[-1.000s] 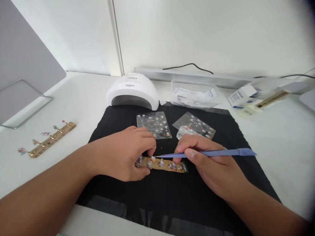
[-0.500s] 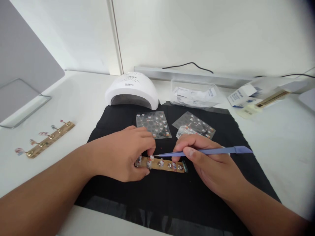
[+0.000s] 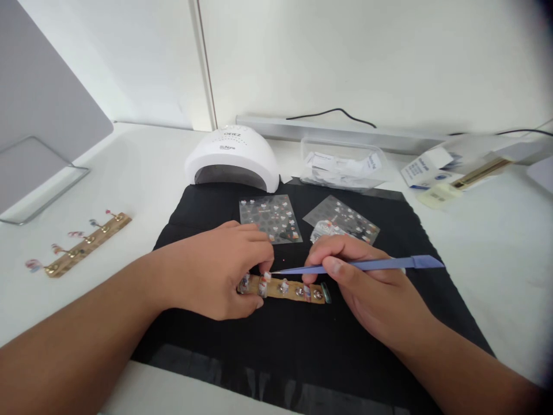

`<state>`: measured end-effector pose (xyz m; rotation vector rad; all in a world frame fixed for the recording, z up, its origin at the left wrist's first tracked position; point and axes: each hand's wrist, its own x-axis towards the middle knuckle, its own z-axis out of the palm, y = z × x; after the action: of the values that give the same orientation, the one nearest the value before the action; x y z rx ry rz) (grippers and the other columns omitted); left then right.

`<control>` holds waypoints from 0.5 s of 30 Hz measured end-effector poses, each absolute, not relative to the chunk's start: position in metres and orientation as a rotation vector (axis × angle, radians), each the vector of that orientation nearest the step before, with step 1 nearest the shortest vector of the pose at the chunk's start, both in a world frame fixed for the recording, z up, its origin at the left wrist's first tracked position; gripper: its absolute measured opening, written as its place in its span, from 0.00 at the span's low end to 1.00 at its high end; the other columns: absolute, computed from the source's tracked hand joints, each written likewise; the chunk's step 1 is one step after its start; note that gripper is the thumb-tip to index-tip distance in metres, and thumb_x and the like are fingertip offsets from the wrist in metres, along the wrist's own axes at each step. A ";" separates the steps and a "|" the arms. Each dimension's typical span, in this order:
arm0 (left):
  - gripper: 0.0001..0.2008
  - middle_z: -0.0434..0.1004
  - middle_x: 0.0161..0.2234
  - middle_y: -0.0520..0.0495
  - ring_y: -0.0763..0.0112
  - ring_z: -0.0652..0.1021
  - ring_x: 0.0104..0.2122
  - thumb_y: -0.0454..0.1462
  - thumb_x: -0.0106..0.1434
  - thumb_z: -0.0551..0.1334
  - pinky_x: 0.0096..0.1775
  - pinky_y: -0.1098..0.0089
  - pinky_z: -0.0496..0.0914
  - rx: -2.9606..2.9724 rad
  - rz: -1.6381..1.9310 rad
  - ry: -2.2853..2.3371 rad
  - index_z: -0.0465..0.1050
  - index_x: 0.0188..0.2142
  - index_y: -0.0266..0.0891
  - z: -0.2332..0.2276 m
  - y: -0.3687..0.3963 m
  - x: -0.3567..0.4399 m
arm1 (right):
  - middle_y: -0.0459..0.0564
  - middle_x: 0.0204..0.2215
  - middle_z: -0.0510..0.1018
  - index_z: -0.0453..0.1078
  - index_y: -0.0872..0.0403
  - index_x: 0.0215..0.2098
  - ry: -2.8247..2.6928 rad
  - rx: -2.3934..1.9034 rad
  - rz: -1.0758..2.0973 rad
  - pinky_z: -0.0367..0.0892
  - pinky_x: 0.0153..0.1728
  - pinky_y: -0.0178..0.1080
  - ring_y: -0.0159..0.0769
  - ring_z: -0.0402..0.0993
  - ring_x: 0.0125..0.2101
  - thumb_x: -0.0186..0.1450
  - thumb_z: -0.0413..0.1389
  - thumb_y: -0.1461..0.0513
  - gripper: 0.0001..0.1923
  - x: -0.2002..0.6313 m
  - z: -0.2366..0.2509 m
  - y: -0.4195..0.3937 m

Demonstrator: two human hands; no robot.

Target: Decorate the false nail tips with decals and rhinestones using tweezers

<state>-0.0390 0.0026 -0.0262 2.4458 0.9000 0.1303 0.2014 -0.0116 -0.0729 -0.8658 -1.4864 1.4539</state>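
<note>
A gold nail-tip holder strip (image 3: 294, 290) with several decorated false nails lies on a black mat (image 3: 302, 340). My left hand (image 3: 220, 271) pinches the strip's left end, fingertips on one of the nails. My right hand (image 3: 367, 288) grips blue tweezers (image 3: 371, 265) like a pen, their fine tip pointing left at the nail by my left fingertips. Two sticker sheets (image 3: 270, 218) (image 3: 343, 222) lie just behind my hands.
A white nail lamp (image 3: 232, 158) stands at the mat's back edge. A second gold strip with nails (image 3: 82, 245) lies on the white table at left. A clear tray of papers (image 3: 341, 167), boxes (image 3: 432, 167) and a grey stand (image 3: 38, 115) sit around.
The tweezers have tilted slightly, their rear end rising and their tip settling closer to the nail. Both hands stay in place on the strip.
</note>
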 end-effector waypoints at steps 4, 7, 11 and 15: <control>0.10 0.72 0.35 0.53 0.67 0.73 0.39 0.33 0.54 0.65 0.45 0.63 0.63 2.448 0.126 0.900 0.67 0.36 0.40 -0.026 0.003 -0.039 | 0.45 0.26 0.79 0.79 0.49 0.35 -1.453 -0.876 1.453 0.71 0.32 0.36 0.34 0.75 0.29 0.68 0.60 0.56 0.08 0.203 -0.073 -0.012; 0.10 0.72 0.35 0.52 0.66 0.72 0.38 0.34 0.55 0.65 0.45 0.62 0.63 2.443 0.115 0.912 0.67 0.36 0.40 -0.025 0.002 -0.039 | 0.45 0.26 0.79 0.79 0.48 0.35 -1.436 -0.852 1.439 0.71 0.33 0.36 0.34 0.75 0.30 0.68 0.60 0.56 0.07 0.204 -0.072 -0.012; 0.11 0.72 0.36 0.52 0.66 0.72 0.38 0.36 0.55 0.66 0.45 0.61 0.63 2.415 0.081 0.929 0.67 0.37 0.40 -0.024 0.002 -0.039 | 0.43 0.28 0.80 0.79 0.46 0.36 -1.413 -0.790 1.452 0.70 0.35 0.34 0.31 0.74 0.31 0.68 0.60 0.57 0.06 0.208 -0.072 -0.011; 0.13 0.71 0.36 0.52 0.64 0.72 0.39 0.38 0.55 0.67 0.45 0.61 0.62 2.412 0.056 0.939 0.68 0.38 0.40 -0.024 0.003 -0.038 | 0.43 0.27 0.80 0.79 0.47 0.36 -1.397 -0.769 1.463 0.69 0.34 0.33 0.30 0.74 0.30 0.68 0.61 0.56 0.06 0.212 -0.070 -0.010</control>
<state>-0.0379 0.0027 -0.0239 2.4116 0.9391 0.0563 0.2121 -0.0098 -0.0701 -0.7685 -1.3969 1.4625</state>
